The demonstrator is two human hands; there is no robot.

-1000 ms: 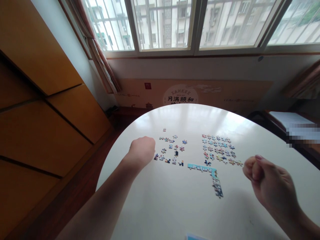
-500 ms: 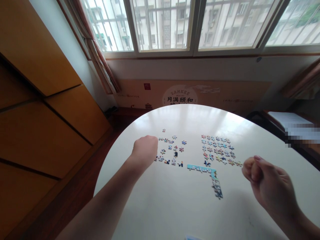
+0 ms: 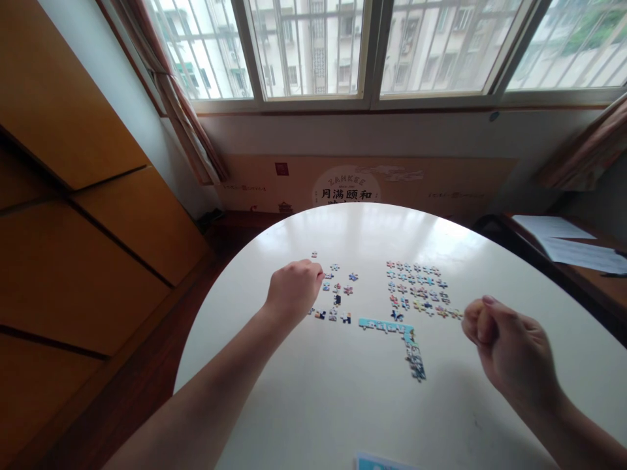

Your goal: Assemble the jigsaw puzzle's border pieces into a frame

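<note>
My left hand (image 3: 295, 290) is closed, knuckles up, over the left group of loose jigsaw pieces (image 3: 347, 290). It covers some of them, and a piece (image 3: 328, 276) shows right by its fingertips. Whether the fingers hold one is hidden. Curled into a fist with the thumb on top, my right hand (image 3: 512, 346) hovers by the right group of jigsaw pieces (image 3: 420, 292), laid out in rows. I cannot make out what is inside it. Between the hands lies a joined corner-shaped strip of puzzle (image 3: 386, 326), light blue along the top and darker down its right side.
The pieces lie on a round white table (image 3: 294, 418). A blue printed sheet or card (image 3: 379, 463) pokes in at the bottom edge. Papers (image 3: 573, 251) and a pen rest on a brown surface at right. Wooden cabinets (image 3: 73, 261) stand at left, below a barred window.
My left hand has moved right and slightly forward over the left pieces. The right hand stays closed near the rows. The view has shifted a little, showing more of the blue card.
</note>
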